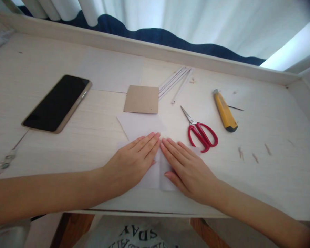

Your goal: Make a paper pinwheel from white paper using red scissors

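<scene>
My left hand (135, 156) lies flat, fingers stretched out, on a white sheet of paper (151, 177) near the table's front edge. Beside it, my right hand (184, 165) rests flat on a folded part of white paper (167, 186), its fingertips almost meeting those of the left. A vertical edge or crease runs between the two hands. Much of the paper is hidden under them. Just beyond the fingertips lies another white paper piece (142, 125), partly under a square of brown cardboard (141, 99). Red-handled scissors (200, 132) lie slightly open past my right hand.
A black-screened phone (57, 103) with a beaded strap (9, 158) lies at left. A yellow utility knife (225, 112) is at right, near small scraps (255, 157). Lined paper strips (174, 82) and a white sheet (113, 70) lie by the raised back edge (155, 51).
</scene>
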### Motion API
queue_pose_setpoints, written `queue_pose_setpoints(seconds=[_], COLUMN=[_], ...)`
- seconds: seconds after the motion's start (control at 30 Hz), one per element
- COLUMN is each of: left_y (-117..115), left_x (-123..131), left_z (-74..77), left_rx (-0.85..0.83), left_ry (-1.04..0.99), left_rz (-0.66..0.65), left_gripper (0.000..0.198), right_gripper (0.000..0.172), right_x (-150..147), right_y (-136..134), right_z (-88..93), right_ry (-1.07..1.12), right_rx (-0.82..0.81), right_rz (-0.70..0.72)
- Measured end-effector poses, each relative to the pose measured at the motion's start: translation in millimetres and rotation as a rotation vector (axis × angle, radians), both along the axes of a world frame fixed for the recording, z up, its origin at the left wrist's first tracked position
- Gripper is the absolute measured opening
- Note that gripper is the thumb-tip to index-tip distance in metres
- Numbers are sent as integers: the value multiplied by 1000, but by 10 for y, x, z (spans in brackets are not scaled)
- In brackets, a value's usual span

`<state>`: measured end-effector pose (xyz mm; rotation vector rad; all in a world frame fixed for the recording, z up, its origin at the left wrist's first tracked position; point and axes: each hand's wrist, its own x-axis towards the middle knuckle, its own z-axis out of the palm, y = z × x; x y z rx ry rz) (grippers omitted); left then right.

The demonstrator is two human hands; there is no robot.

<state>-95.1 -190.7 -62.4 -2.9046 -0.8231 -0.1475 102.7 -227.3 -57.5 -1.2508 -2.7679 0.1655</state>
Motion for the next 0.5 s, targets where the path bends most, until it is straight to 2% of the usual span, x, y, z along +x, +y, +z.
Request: queue_pose_setpoints(seconds=[0.1,0.27,0.5], left_y=[-24,-104,-154], left_x=[-4,-57,-85], left_z=[25,34,13], left_rx=[-35,-231,-283], left_ry=[-4,-12,-5], left_rz=[-13,7,67], left_gripper=[42,61,61], right_gripper=[53,58,62], right_x=[19,33,28], right_y=[-10,14,-15], right_z=[-47,-51,-52], right_ry=[-27,-34,-56], right_rx=[-54,-81,-74], right_rz=[12,24,-1])
